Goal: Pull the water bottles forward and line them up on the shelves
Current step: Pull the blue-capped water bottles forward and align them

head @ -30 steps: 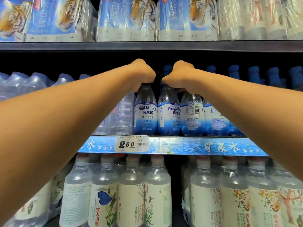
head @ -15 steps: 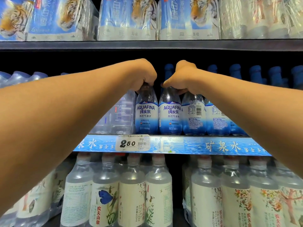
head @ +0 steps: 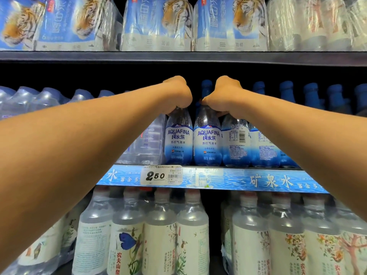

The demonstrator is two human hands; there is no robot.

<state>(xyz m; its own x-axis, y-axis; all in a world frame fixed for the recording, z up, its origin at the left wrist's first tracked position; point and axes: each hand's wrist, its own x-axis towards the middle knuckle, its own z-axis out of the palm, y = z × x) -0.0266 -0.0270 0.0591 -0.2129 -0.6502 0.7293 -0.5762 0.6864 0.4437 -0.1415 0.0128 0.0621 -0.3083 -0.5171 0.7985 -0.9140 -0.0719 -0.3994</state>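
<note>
Hiding bottle caps, left hand (head: 177, 94), right hand (head: 223, 95), fingers unseen

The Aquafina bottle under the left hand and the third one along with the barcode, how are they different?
1. The left-hand bottle shows its front, with the big name; the barcode bottle is turned, showing small print.
2. The left hand grips the top of the first; the barcode bottle's top is hidden beneath the right hand, so its grip is unclear.
Both are blue, upright and at the shelf edge.
</note>
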